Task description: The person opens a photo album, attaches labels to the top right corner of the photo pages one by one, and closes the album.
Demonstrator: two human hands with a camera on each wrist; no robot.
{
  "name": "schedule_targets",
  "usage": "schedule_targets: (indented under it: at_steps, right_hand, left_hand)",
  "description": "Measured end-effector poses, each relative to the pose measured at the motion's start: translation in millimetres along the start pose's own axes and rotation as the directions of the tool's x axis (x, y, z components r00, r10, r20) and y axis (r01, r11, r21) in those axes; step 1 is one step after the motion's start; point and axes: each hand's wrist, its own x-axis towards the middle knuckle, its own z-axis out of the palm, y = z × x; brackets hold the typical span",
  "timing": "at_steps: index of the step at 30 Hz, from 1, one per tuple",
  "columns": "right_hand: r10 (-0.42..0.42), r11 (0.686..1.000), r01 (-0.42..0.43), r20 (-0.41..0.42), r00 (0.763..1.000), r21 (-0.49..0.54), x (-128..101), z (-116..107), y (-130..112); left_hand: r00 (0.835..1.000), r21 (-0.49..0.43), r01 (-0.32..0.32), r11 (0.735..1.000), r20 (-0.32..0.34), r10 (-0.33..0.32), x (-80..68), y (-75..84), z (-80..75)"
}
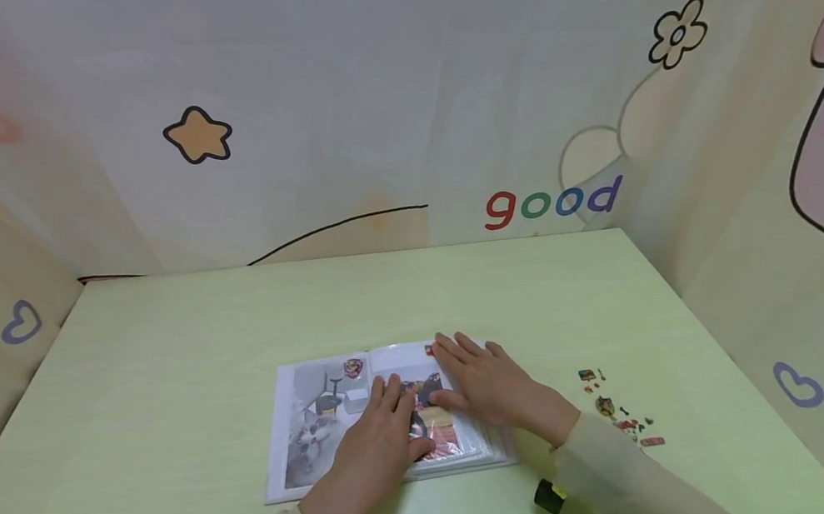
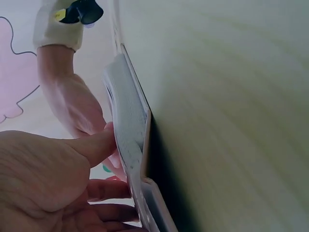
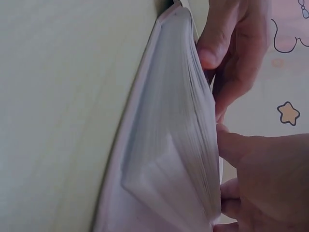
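Observation:
A photo album [image 1: 280, 436] lies open on the table, with pictures in clear sleeves. Its left page carries a greyish picture [image 1: 309, 447] and a small round-edged sticker [image 1: 352, 368]. My left hand [image 1: 382, 434] rests on the album near the fold, fingers extended over the right page. Across the upper part of that page lies my right hand [image 1: 485, 382], partly covering a colourful picture [image 1: 442, 436]. In the right wrist view, the stacked pages [image 3: 169, 121] show edge-on, and both hands touch their upper face. From the left wrist, the thumb [image 2: 99, 142] presses against the page edge.
Several small colourful stickers [image 1: 625, 413] lie scattered right of the album. A black device with a yellow mark [image 1: 550, 496] sits by the right sleeve [image 1: 602, 461]. The pale green table [image 1: 167, 365] meets patterned curtains [image 1: 336, 115] at the back and sides.

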Motion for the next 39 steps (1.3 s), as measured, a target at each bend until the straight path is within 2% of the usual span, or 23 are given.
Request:
schedule_targets:
  at_steps: [7, 12, 18, 23, 26, 32, 39]
  right_hand:
    - [0.035, 0.999, -0.036, 0.03, 0.999, 0.028, 9.6, -1.8, 5.2]
    - [0.017, 0.998, -0.017, 0.008, 1.0, 0.068, 11.8, 3.0, 9.6]
    - [0.013, 0.994, -0.011, -0.02, 1.0, 0.107, 11.1, 8.1, 11.5]
    - [0.016, 0.997, -0.01, -0.071, 0.997, 0.078, 5.9, 10.6, 7.8]
    - [-0.015, 0.997, 0.022, -0.101, 0.995, 0.073, -1.2, 9.0, 3.1]
    - [-0.096, 0.99, 0.102, -0.068, 0.993, 0.097, -15.7, 7.5, -4.2]
    - [-0.086, 0.995, 0.089, -0.067, 0.994, 0.038, -15.6, 8.5, -4.8]
  left_hand:
    - [1.0, -0.003, 0.003, 1.0, 0.002, -0.003, 0.4, 0.9, -0.7]
    - [0.999, -0.026, 0.031, 0.999, 0.019, -0.03, 1.2, 1.1, -0.5]
    - [1.0, -0.042, 0.023, 0.999, 0.006, -0.023, 0.7, 0.7, -0.3]
    - [1.0, -0.022, -0.013, 1.0, -0.011, 0.013, 0.3, 0.2, -0.1]
    - [1.0, -0.006, -0.022, 1.0, -0.017, 0.022, -0.1, 0.1, 0.1]
    - [1.0, -0.018, -0.001, 1.0, 0.012, 0.001, -0.5, 0.5, 0.6]
    - [1.0, -0.035, 0.014, 0.999, 0.028, -0.013, 0.4, 0.8, 0.9]
